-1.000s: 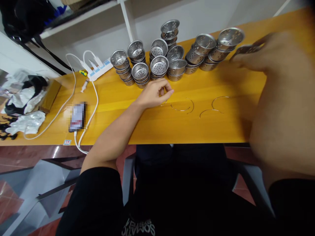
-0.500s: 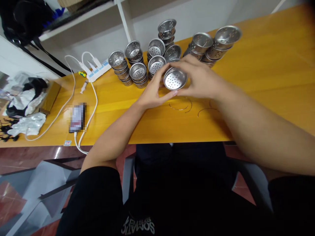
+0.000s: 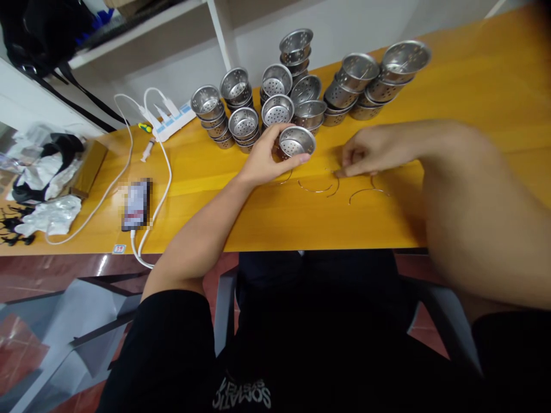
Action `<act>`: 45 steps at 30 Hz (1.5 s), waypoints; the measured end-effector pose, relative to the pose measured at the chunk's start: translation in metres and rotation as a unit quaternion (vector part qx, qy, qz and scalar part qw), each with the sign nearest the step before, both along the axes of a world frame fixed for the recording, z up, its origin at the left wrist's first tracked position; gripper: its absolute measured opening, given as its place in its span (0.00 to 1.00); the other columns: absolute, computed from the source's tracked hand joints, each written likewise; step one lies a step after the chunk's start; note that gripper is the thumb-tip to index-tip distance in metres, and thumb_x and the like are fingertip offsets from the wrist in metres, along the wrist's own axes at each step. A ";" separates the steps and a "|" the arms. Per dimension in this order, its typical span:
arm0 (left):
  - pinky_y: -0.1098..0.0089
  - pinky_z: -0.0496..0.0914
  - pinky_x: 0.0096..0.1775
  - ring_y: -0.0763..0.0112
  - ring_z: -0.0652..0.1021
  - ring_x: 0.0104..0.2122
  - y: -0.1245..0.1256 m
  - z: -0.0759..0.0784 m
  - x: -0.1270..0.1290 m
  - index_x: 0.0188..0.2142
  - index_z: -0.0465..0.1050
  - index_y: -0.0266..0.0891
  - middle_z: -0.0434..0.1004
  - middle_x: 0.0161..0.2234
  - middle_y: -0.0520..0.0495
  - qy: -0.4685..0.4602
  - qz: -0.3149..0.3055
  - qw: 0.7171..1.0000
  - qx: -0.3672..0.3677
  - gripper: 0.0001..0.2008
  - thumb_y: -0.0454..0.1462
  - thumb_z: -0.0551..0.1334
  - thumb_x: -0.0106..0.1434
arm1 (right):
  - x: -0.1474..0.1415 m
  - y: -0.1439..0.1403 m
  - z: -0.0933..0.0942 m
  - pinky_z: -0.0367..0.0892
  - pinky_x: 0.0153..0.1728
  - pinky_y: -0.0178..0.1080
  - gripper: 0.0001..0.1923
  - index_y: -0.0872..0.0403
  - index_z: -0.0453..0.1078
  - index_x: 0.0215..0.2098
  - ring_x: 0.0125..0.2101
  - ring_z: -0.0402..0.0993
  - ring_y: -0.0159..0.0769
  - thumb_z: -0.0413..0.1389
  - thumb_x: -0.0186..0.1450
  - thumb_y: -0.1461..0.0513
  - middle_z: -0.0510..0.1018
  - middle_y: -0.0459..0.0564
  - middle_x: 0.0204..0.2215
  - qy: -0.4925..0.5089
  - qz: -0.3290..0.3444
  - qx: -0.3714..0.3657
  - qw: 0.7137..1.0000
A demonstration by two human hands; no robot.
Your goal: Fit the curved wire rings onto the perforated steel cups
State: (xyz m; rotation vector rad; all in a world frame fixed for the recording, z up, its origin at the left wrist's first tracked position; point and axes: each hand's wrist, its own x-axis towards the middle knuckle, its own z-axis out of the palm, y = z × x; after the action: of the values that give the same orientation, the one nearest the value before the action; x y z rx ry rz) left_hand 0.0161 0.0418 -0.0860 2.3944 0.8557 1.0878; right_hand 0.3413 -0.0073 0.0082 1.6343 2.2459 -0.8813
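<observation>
So the right hand (image 3: 365,154) has let go of the small perforated steel strainer cup (image 3: 295,141) and dropped to pinch at the thin wire rings (image 3: 318,186) on the yellow wooden table (image 3: 473,86), leaving the left hand (image 3: 267,160) curled around the cup, just above the tabletop.

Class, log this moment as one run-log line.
left hand: holds strainer cup | right hand: fingers on wire ring | table: cup stacks
</observation>
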 end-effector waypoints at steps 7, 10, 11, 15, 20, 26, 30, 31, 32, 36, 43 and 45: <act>0.50 0.85 0.71 0.50 0.89 0.68 -0.006 0.009 -0.001 0.71 0.78 0.47 0.89 0.69 0.37 0.004 -0.002 1.000 -0.021 0.44 0.73 0.75 0.73 | -0.029 -0.006 -0.003 0.68 0.37 0.42 0.07 0.54 0.81 0.41 0.32 0.76 0.39 0.67 0.78 0.62 0.83 0.52 0.32 -0.083 0.028 0.056 0.995; 0.52 0.84 0.70 0.49 0.89 0.68 -0.010 0.013 -0.001 0.71 0.78 0.45 0.88 0.70 0.35 0.006 -0.007 0.999 -0.031 0.46 0.74 0.75 0.72 | -0.037 -0.006 -0.003 0.66 0.38 0.44 0.08 0.56 0.80 0.43 0.35 0.77 0.44 0.69 0.78 0.59 0.82 0.57 0.34 -0.124 -0.002 0.117 0.985; 0.53 0.84 0.70 0.49 0.89 0.68 -0.010 0.013 -0.001 0.71 0.78 0.45 0.88 0.70 0.35 0.007 -0.010 0.999 -0.033 0.46 0.74 0.75 0.72 | -0.039 -0.006 -0.002 0.66 0.39 0.45 0.08 0.56 0.80 0.44 0.36 0.79 0.46 0.68 0.79 0.59 0.82 0.59 0.36 -0.133 -0.012 0.129 0.983; 0.48 0.82 0.75 0.47 0.87 0.70 -0.003 0.011 -0.003 0.73 0.78 0.46 0.86 0.70 0.35 0.018 -0.016 1.000 -0.016 0.47 0.75 0.75 0.72 | -0.045 -0.006 -0.003 0.68 0.45 0.47 0.06 0.57 0.82 0.48 0.45 0.84 0.53 0.66 0.80 0.61 0.86 0.68 0.45 -0.114 -0.029 0.162 0.980; 0.37 0.74 0.82 0.35 0.82 0.75 0.012 0.001 -0.005 0.72 0.80 0.52 0.82 0.68 0.37 0.052 0.000 0.999 0.008 0.53 0.76 0.82 0.60 | -0.047 -0.006 -0.005 0.69 0.44 0.49 0.13 0.59 0.83 0.47 0.47 0.86 0.58 0.62 0.84 0.57 0.88 0.71 0.46 -0.114 -0.020 0.179 0.977; 0.37 0.74 0.82 0.35 0.81 0.75 0.014 -0.004 -0.004 0.72 0.78 0.51 0.79 0.70 0.36 0.034 0.000 0.999 -0.002 0.53 0.74 0.85 0.58 | -0.041 0.001 -0.010 0.71 0.43 0.48 0.07 0.56 0.83 0.44 0.44 0.85 0.55 0.69 0.79 0.60 0.88 0.63 0.43 -0.102 -0.015 0.169 0.980; 0.42 0.78 0.79 0.40 0.84 0.74 0.013 -0.009 -0.003 0.80 0.67 0.51 0.81 0.70 0.36 0.022 0.003 0.999 -0.032 0.54 0.71 0.82 0.67 | -0.036 0.007 -0.010 0.72 0.43 0.46 0.05 0.54 0.85 0.46 0.40 0.83 0.49 0.69 0.78 0.60 0.87 0.58 0.39 -0.092 -0.011 0.118 0.989; 0.43 0.79 0.78 0.42 0.85 0.74 0.013 -0.010 -0.003 0.81 0.64 0.51 0.81 0.71 0.36 0.022 0.002 0.999 -0.033 0.55 0.70 0.82 0.68 | -0.036 0.008 -0.009 0.72 0.42 0.46 0.06 0.54 0.85 0.47 0.38 0.82 0.47 0.69 0.78 0.59 0.87 0.57 0.38 -0.095 -0.004 0.110 0.989; 0.44 0.79 0.78 0.42 0.85 0.74 0.015 -0.012 -0.003 0.81 0.63 0.51 0.80 0.71 0.36 0.024 0.001 0.999 -0.029 0.55 0.70 0.82 0.69 | -0.036 0.008 -0.009 0.71 0.42 0.46 0.07 0.54 0.85 0.46 0.37 0.81 0.46 0.69 0.78 0.58 0.87 0.56 0.37 -0.102 0.006 0.108 0.989; 0.44 0.78 0.79 0.43 0.83 0.76 0.020 -0.017 -0.006 0.80 0.62 0.50 0.79 0.74 0.33 0.016 0.008 1.000 -0.001 0.54 0.69 0.82 0.70 | -0.044 0.006 -0.003 0.69 0.41 0.47 0.12 0.54 0.82 0.40 0.38 0.82 0.49 0.73 0.77 0.55 0.84 0.58 0.35 -0.135 0.034 0.128 0.982; 0.43 0.77 0.80 0.44 0.84 0.76 0.023 -0.016 -0.008 0.83 0.61 0.52 0.79 0.75 0.34 0.019 0.015 1.000 0.019 0.53 0.70 0.78 0.73 | -0.048 0.000 -0.002 0.69 0.44 0.49 0.10 0.51 0.82 0.46 0.49 0.85 0.56 0.69 0.79 0.53 0.89 0.61 0.48 -0.164 0.048 0.146 0.974; 0.42 0.77 0.80 0.44 0.84 0.75 0.023 -0.015 -0.006 0.84 0.61 0.53 0.80 0.73 0.35 0.016 0.017 1.000 0.017 0.54 0.71 0.78 0.72 | -0.043 0.001 -0.005 0.67 0.43 0.47 0.10 0.51 0.82 0.48 0.47 0.83 0.53 0.67 0.80 0.53 0.89 0.60 0.49 -0.147 0.055 0.160 0.975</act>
State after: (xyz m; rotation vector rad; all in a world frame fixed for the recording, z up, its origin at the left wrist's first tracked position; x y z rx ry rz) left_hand 0.0101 0.0648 -0.1012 2.4391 0.8990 1.0876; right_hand 0.2980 -0.0063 0.0029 1.6182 2.3214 -0.2366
